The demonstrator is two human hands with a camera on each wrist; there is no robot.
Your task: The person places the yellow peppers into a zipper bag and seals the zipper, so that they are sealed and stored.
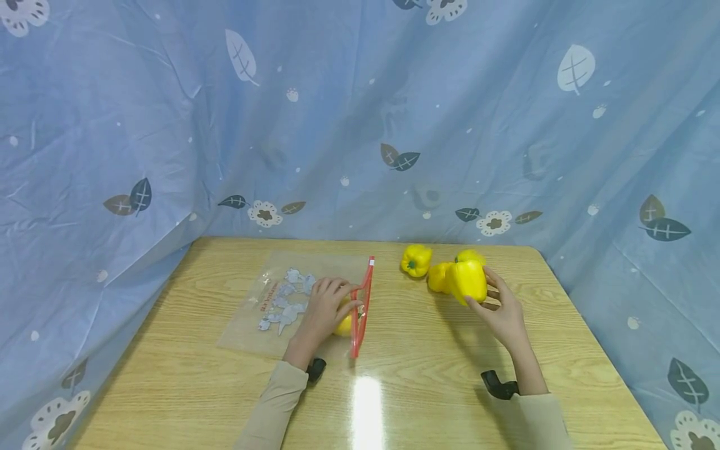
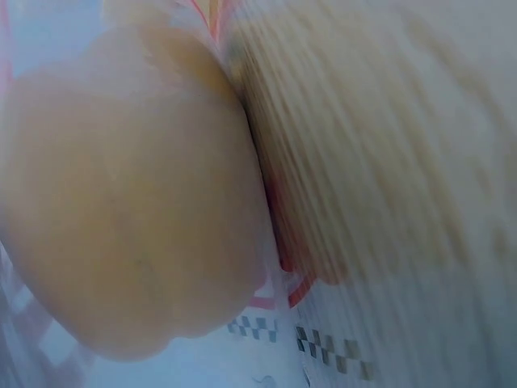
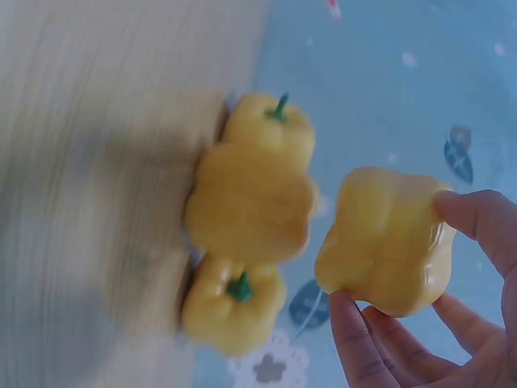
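Note:
In the head view a clear plastic bag with a red zip edge and printed figures lies on the table's left half. A yellow pepper is inside it near the opening, and my left hand rests over it, its fingers at the red edge. My right hand holds another yellow pepper raised above the table. The right wrist view shows thumb and fingertips around this held pepper. The left wrist view shows a pepper close up through the plastic.
Behind the held pepper several yellow peppers stand at the table's back, one at the left of that row. A blue patterned cloth hangs behind and beside the wooden table. Light glares off the table's front middle.

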